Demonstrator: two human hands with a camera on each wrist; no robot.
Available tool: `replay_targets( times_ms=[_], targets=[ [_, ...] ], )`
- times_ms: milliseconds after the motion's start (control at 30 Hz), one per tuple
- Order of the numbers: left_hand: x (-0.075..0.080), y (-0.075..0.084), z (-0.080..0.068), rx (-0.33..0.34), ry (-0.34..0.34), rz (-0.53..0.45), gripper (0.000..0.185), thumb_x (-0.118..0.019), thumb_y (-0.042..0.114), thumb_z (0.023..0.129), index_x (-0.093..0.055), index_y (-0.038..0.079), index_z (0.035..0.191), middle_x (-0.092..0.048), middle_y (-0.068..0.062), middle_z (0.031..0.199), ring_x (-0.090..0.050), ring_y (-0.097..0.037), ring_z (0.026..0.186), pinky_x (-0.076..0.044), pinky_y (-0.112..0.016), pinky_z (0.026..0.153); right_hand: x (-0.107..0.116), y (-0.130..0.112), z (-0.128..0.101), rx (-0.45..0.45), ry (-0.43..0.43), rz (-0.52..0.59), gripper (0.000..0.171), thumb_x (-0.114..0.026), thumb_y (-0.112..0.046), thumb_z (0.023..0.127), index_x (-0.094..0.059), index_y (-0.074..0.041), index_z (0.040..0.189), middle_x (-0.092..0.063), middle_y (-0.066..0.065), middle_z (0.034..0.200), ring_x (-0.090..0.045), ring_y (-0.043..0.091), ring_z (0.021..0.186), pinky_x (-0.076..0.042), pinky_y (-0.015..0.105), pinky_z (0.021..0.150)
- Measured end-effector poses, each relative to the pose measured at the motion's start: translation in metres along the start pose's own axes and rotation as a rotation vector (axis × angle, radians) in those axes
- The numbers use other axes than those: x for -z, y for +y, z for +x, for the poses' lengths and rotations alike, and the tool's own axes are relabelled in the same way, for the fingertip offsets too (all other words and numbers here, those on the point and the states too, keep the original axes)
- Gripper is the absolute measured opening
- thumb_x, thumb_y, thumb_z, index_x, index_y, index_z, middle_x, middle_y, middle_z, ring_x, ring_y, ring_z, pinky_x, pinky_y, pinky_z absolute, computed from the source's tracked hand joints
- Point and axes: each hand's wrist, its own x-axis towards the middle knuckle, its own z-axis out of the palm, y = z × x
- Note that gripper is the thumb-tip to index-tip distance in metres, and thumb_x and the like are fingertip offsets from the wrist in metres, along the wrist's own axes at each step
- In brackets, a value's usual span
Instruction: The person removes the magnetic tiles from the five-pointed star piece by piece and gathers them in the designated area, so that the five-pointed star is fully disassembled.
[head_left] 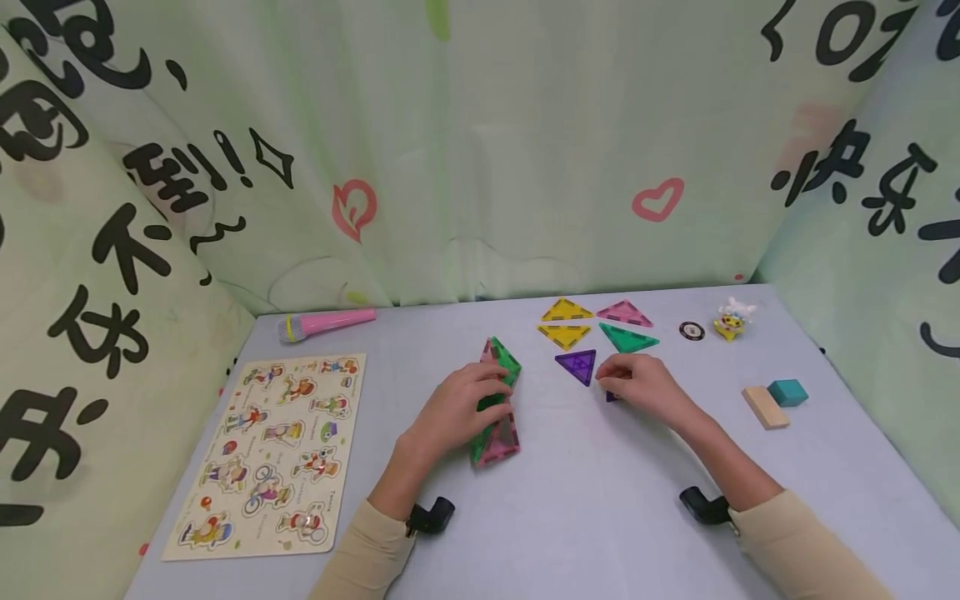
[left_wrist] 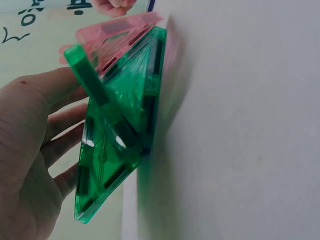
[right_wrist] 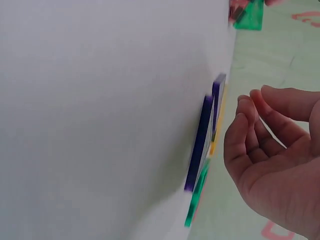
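Fingers (left_wrist: 60, 150) apparently cup green tile (left_wrist: 120, 125); right hand (head_left: 645, 387) hovers nearby.

A green and pink tile cluster (head_left: 497, 408) of translucent triangles stood partly raised off the worktop (head_left: 600, 517), one green tile tilted up, with the left fingers (head_left: 491, 385) lying over it. A purple triangle (head_left: 612, 396) lay flat under the right fingers (head_left: 611, 371), another purple tile (head_left: 577, 365) just beside them.
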Motion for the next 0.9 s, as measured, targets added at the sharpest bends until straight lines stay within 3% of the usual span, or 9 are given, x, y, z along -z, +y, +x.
replay_targets(
  times_ms=[167,400,533,700,900],
  targets=[
    [0.004,-0.007,0.000,0.096,0.075,-0.070,0.022,-0.068,0.035,0.094,-0.073,0.024,0.113,-0.061,0.006,0.133,-0.055,-0.013,0.127,-0.048,-0.035,0.106,-0.019,-0.014,0.007,-0.003,-0.052,0.088,0.018,-0.062,-0.017,0.095,-0.071,-0.007,0.107,-0.069,0.009,0.099,-0.057,0.021,0.088,-0.052,0.027,0.074],
    [0.009,-0.019,0.008,0.352,0.121,-0.214,0.037,-0.067,0.038,0.095,-0.065,0.023,0.128,-0.062,0.002,0.134,-0.059,-0.018,0.123,-0.051,-0.044,0.101,-0.042,-0.029,0.022,0.029,-0.111,0.182,0.020,-0.064,-0.018,0.096,-0.070,-0.006,0.111,-0.069,0.011,0.105,-0.059,0.021,0.083,-0.053,0.028,0.074],
    [0.011,-0.027,0.011,0.442,0.077,-0.320,0.042,-0.066,0.039,0.095,-0.063,0.021,0.133,-0.065,-0.002,0.131,-0.064,-0.022,0.116,-0.052,-0.047,0.095,-0.051,-0.042,0.031,0.041,-0.111,0.206,0.023,-0.063,-0.021,0.097,-0.069,-0.006,0.114,-0.068,0.011,0.107,-0.059,0.022,0.080,-0.052,0.030,0.073],
    [0.006,-0.040,0.019,0.499,-0.022,-0.460,0.045,-0.067,0.041,0.094,-0.063,0.018,0.132,-0.070,-0.007,0.121,-0.066,-0.024,0.112,-0.053,-0.044,0.095,-0.056,-0.055,0.042,0.017,-0.061,0.205,0.026,-0.062,-0.022,0.097,-0.068,-0.007,0.118,-0.068,0.012,0.108,-0.059,0.023,0.081,-0.051,0.028,0.072],
    [0.004,-0.049,0.030,0.550,-0.095,-0.539,0.042,-0.067,0.040,0.093,-0.066,0.017,0.128,-0.070,-0.009,0.119,-0.062,-0.024,0.112,-0.049,-0.045,0.099,-0.060,-0.062,0.056,0.020,-0.053,0.193,0.030,-0.063,-0.022,0.096,-0.067,-0.008,0.122,-0.064,0.012,0.103,-0.057,0.021,0.082,-0.049,0.026,0.069]
  ],
)
